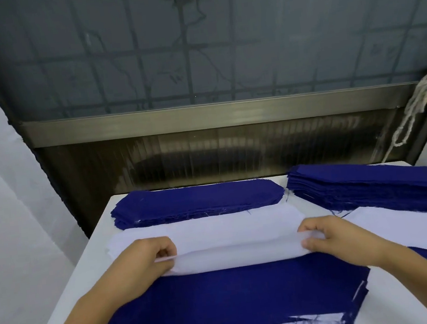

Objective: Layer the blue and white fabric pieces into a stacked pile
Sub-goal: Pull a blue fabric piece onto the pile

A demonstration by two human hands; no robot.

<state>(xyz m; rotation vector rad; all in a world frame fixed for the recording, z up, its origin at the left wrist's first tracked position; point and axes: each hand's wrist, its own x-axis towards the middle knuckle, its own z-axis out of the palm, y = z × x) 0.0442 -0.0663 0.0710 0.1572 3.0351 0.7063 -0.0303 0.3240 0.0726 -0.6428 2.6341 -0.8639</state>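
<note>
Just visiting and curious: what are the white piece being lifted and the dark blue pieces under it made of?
The white piece, pinched by the left hand and right hand, looks like thin, matte cloth: it sags softly between them. The blue pile looks like matte woven fabric, with loose threads fraying at the cut edges.

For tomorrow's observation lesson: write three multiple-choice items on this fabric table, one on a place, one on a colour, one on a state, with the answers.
1. Where does the tall blue stack lie?
A far right
B near left
C on the floor

2. What colour is the piece that both hands hold?
A blue
B white
C green

3. How is the left hand?
A flat and open
B out of view
C pinching the piece

Answers: 1 A, it lies at the table's far right. 2 B, the held piece is white. 3 C, like the right hand, it pinches an end.
</note>
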